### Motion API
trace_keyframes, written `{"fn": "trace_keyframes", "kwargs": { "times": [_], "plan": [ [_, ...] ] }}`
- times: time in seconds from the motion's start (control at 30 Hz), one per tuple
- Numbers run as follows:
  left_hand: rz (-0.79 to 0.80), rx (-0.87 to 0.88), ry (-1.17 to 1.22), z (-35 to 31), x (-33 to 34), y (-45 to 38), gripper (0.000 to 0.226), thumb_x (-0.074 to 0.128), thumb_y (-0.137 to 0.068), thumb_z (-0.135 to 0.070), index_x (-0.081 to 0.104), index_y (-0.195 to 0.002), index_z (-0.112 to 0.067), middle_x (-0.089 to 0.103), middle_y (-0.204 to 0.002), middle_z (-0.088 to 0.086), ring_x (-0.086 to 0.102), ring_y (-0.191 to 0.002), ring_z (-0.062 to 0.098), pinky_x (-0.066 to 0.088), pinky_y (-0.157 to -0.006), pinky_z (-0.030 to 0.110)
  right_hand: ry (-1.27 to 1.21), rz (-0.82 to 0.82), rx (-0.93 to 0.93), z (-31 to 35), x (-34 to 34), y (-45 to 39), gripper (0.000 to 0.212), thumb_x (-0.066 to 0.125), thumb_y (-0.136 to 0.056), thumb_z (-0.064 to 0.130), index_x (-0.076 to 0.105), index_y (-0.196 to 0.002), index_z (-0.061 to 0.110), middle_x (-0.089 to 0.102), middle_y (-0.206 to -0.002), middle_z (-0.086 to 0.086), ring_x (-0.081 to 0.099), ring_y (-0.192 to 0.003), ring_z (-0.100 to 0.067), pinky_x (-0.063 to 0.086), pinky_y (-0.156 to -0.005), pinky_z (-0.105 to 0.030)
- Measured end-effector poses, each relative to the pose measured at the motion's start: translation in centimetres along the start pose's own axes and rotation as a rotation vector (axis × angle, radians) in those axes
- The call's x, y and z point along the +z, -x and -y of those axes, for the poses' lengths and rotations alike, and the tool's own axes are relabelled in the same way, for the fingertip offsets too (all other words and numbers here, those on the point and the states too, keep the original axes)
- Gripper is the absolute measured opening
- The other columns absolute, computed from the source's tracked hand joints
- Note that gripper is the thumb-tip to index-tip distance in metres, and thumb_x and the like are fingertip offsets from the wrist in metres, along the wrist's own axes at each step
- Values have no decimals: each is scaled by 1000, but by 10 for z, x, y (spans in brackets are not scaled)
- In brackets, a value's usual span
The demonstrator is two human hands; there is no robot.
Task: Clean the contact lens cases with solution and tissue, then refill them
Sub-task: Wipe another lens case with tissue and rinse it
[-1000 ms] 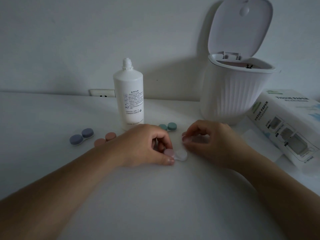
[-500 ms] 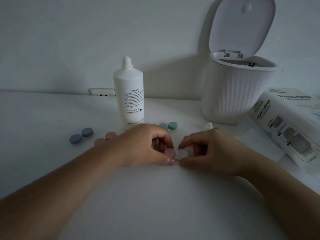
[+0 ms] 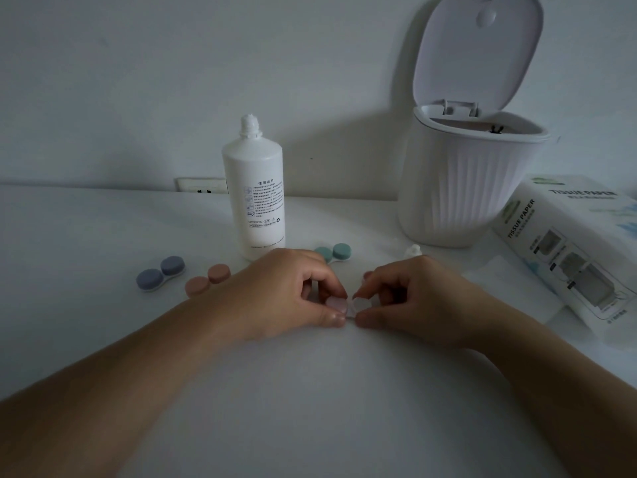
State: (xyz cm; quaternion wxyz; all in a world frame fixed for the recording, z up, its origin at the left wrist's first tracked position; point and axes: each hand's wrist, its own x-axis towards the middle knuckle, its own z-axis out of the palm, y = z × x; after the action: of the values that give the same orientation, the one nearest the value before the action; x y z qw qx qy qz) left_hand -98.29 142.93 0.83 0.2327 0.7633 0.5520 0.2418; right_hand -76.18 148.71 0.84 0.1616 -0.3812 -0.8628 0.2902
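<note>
A small pale pink lens case (image 3: 339, 304) lies on the white table (image 3: 310, 391) in the middle. My left hand (image 3: 286, 291) pinches its left, pink-capped side between thumb and fingers. My right hand (image 3: 410, 294) pinches the whitish cap (image 3: 360, 302) on the right side. A white solution bottle (image 3: 254, 191) stands uncapped behind my left hand. Its small cap (image 3: 413, 250) lies behind my right hand. A tissue sheet (image 3: 506, 288) lies flat at the right.
Three other lens cases lie on the table: blue (image 3: 160, 273), salmon (image 3: 208, 279), green (image 3: 334, 252). A white ribbed bin (image 3: 458, 191) with its lid up stands at the back right. A tissue paper pack (image 3: 579, 250) lies at the right edge. A wall socket (image 3: 202, 186) sits behind.
My right hand came down from beside the case and now pinches the whitish cap on its right side. My left hand kept its hold.
</note>
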Motion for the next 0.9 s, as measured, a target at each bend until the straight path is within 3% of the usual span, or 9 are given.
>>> {"fn": "trace_keyframes", "kwargs": {
  "times": [0.23, 0.63, 0.73, 0.8, 0.9],
  "plan": [
    [-65, 7, -18, -4, 4, 5, 16, 87, -76, -37, 75, -87, -38, 59, -81, -12, 55, -70, 4, 41, -61, 15, -38, 5, -20, -3, 2, -3, 23, 84, -74, 40, 75, -90, 26, 56, -55, 20, 52, -54, -2, 51, -99, -53],
    [-139, -15, -70, -6, 11, 6, 27, 87, -69, -49, 72, -81, -29, 59, -87, -18, 57, -77, -5, 42, -64, 11, -48, 5, -19, 0, 2, 0, 15, 84, -74, 39, 71, -75, 32, 54, -52, 20, 47, -50, 0, 54, -93, -50],
    [-138, -16, -89, -7, 11, 5, 38, 83, -62, -61, 62, -79, -34, 55, -89, -25, 56, -78, -9, 40, -64, 12, -27, 13, -29, 0, 1, 1, 15, 84, -76, 39, 71, -78, 31, 55, -53, 21, 48, -50, 1, 54, -91, -49],
    [-132, -18, -68, -8, 9, 7, 42, 83, -61, -64, 62, -89, -41, 55, -87, -28, 55, -71, -9, 38, -61, 10, -23, 14, -38, 0, 0, 1, 14, 83, -75, 40, 70, -78, 34, 55, -53, 21, 49, -51, 1, 54, -93, -49],
    [-145, -40, -59, -6, 6, 13, 36, 81, -72, -57, 62, -102, -52, 62, -71, -18, 57, -57, 2, 39, -58, 4, -31, 14, -39, -1, 0, 1, 15, 82, -75, 43, 68, -74, 38, 55, -53, 20, 48, -49, 0, 55, -89, -48]
  ]
}}
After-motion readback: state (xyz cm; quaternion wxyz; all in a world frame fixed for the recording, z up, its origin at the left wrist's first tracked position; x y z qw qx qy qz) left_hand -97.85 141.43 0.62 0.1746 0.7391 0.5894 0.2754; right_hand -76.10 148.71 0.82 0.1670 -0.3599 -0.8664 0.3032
